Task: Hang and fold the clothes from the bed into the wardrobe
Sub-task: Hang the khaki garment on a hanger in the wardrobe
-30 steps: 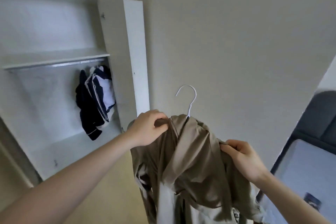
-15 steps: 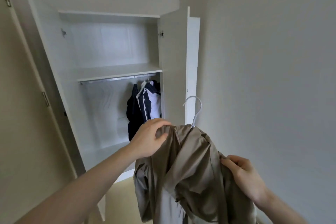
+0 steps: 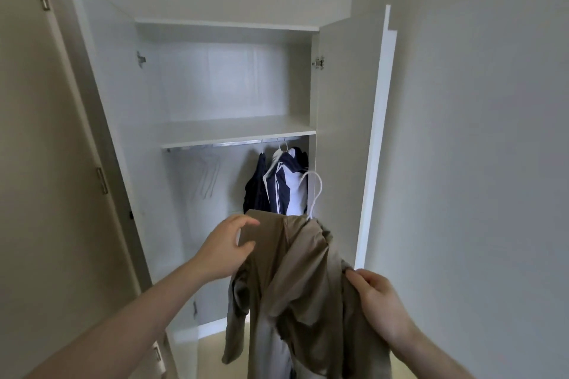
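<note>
A tan jacket (image 3: pixel 295 280) hangs on a white hanger (image 3: pixel 317 194), held up in front of the open wardrobe (image 3: pixel 234 129). My left hand (image 3: pixel 224 248) holds the jacket's left shoulder between thumb and loosely spread fingers. At the jacket's right shoulder, my right hand (image 3: pixel 378 301) grips the fabric with curled fingers. The hanger's hook points up, just below and in front of the hanging rail (image 3: pixel 240 142). The bed is out of view.
A dark navy garment (image 3: pixel 255 191) and a navy-and-white jacket (image 3: pixel 286 188) hang at the rail's right end. Pale bare hangers (image 3: pixel 209 178) hang further left. The wardrobe's doors (image 3: pixel 372 132) stand open on both sides. A plain wall is at the right.
The view has swung left to face the wardrobe head-on, and the jacket is now closer to it. My left hand's fingers have loosened on the shoulder.
</note>
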The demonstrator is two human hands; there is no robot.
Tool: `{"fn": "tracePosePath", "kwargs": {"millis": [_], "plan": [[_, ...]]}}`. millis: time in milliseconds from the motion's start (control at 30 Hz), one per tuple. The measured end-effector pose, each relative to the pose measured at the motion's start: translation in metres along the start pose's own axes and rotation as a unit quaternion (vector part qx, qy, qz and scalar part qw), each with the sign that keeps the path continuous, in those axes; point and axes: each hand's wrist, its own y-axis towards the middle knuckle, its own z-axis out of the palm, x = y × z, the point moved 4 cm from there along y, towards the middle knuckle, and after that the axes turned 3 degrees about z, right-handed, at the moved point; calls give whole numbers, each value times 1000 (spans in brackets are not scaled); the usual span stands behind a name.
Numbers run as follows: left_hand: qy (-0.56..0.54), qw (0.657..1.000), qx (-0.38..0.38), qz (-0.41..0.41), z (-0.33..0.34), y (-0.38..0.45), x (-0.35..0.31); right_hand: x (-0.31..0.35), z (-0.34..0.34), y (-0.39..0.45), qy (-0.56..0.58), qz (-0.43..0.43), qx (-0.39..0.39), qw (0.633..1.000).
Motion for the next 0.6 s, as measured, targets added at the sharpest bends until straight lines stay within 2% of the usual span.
{"fn": "tracePosePath", "kwargs": {"millis": [267,600], "plan": [[16,999,-19,-42,1,93,64,29,58,129,7,3,66,998],[50,988,-61,-129,-17,200,139,51,130,295,51,54,144,987]]}}
